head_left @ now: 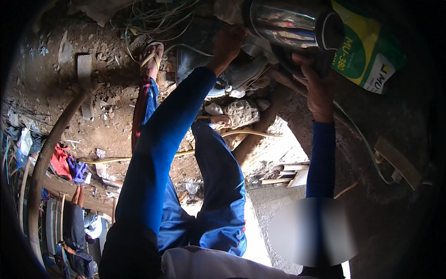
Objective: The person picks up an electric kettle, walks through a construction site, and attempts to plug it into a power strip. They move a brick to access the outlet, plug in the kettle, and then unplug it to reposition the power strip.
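A shiny metal jug-like vessel [285, 23] with black ends and a black curved handle lies on its side at the top centre. My right hand [315, 86] is just below it, fingers curled about the handle, though deep shadow hides part of the grip. My left hand [230, 44] is by the vessel's left end with its fingers bent. What those fingers hold, if anything, is hidden. Beneath my left hand sits a dark, rounded thing [193, 60] with a crumpled dark sheet [241, 72] beside it.
A green and yellow bag [364, 51] lies at the upper right. Tangled wire [162, 18] sits at the upper left. Stones [241, 113] and a yellow hose [111, 160] cross the dirt between my feet. Wood scraps [397, 160] lie right. Another person [76, 232] is at the lower left.
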Available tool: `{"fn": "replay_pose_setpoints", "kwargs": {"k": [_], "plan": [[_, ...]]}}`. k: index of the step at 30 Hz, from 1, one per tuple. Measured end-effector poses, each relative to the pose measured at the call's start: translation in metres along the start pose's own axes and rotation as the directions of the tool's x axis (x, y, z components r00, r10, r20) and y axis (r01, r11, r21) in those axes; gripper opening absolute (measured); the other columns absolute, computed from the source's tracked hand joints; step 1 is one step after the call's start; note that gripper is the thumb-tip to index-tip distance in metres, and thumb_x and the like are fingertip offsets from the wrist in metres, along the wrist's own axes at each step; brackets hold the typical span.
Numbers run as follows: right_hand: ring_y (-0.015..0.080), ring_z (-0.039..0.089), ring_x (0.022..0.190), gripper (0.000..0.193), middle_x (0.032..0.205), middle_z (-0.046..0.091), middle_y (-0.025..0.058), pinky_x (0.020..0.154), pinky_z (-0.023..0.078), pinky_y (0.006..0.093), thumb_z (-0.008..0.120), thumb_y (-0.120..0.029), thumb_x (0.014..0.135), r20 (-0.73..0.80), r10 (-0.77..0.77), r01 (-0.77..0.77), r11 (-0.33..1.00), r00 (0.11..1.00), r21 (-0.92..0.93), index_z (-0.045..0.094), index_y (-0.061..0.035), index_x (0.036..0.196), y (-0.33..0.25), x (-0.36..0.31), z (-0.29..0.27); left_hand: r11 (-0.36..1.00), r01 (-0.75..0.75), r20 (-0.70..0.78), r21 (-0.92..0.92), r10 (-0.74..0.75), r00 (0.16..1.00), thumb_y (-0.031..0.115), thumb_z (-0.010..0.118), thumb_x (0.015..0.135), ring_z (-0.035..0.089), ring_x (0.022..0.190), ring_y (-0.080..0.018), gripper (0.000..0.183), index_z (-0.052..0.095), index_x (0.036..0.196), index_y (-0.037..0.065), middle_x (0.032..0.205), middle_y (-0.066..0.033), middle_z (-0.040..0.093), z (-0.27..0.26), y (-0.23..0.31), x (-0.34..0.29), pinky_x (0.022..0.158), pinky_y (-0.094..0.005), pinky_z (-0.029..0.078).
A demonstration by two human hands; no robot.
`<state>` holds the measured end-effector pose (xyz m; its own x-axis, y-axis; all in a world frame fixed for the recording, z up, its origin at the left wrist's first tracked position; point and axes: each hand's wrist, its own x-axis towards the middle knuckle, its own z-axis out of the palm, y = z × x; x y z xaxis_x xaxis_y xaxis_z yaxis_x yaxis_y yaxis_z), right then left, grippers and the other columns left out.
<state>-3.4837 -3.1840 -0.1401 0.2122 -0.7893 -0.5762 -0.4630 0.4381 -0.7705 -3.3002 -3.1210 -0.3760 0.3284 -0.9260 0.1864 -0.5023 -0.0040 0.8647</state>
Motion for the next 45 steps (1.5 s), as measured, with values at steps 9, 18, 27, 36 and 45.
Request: {"fn": "replay_pose_setpoints", "kwargs": {"k": [9,18,27,36,45], "plan": [[0.0131,0.068,0.107,0.023,0.111,0.073,0.0044,0.084,0.058,0.0362,0.069,-0.025,0.099,-0.209,0.012,-0.033,0.995,0.978,-0.095,0.072,-0.0084,0.114,0.005,0.002,0.026,0.612,0.664,0.394,-0.429,-0.535,0.748,0.021,0.063,0.095,0.071,0.080,-0.0250,0.021,0.067,0.099,0.000,0.083,-0.0136,0.070,-0.023,0.034,-0.027,0.071,-0.0390,0.054],[0.0116,0.067,0.093,0.034,0.100,0.072,0.0062,0.074,0.056,0.0308,0.083,-0.022,0.086,-0.223,-0.389,0.402,0.915,0.894,0.014,0.069,-0.0039,0.111,0.035,0.008,0.029,0.520,0.817,0.539,-0.249,-0.627,0.563,0.033,0.057,0.105,0.069,0.095,-0.0196,0.035,0.066,0.115,0.001,0.102,-0.0125,0.074,0.001,0.034,-0.176,0.083,-0.0350,0.054],[0.0413,0.062,0.110,0.068,0.117,0.064,0.0257,0.092,0.053,0.0457,0.081,-0.033,0.067,-0.294,-0.025,-0.109,0.896,0.955,-0.430,0.061,-0.0017,0.124,0.161,-0.147,0.057,0.083,0.902,0.747,-0.423,-0.531,0.400,0.036,0.061,0.103,0.074,0.087,-0.0235,0.041,0.058,0.130,0.006,0.092,-0.0087,0.071,-0.050,0.145,-0.121,0.071,-0.0344,0.059],[0.0346,0.069,0.092,0.039,0.085,0.070,0.0146,0.088,0.052,0.0516,0.069,-0.024,0.080,-0.473,-0.131,-0.238,0.730,0.871,-0.641,0.064,-0.0084,0.115,0.076,-0.202,-0.035,-0.192,0.907,0.873,-0.374,-0.402,0.275,0.016,0.066,0.099,0.075,0.087,-0.0303,0.023,0.067,0.113,-0.001,0.093,-0.0143,0.072,-0.044,0.179,-0.048,0.076,-0.0381,0.064],[0.0135,0.070,0.079,0.024,0.085,0.067,0.0060,0.068,0.057,0.0282,0.072,-0.007,0.085,-0.328,-0.071,0.244,0.816,0.942,0.524,0.065,0.0007,0.106,-0.043,-0.185,-0.079,-0.142,0.981,0.907,-0.130,-0.416,0.060,0.021,0.070,0.097,0.075,0.077,-0.0281,0.023,0.069,0.103,-0.001,0.088,-0.0171,0.075,-0.064,0.219,0.027,0.065,-0.0322,0.063]]}}
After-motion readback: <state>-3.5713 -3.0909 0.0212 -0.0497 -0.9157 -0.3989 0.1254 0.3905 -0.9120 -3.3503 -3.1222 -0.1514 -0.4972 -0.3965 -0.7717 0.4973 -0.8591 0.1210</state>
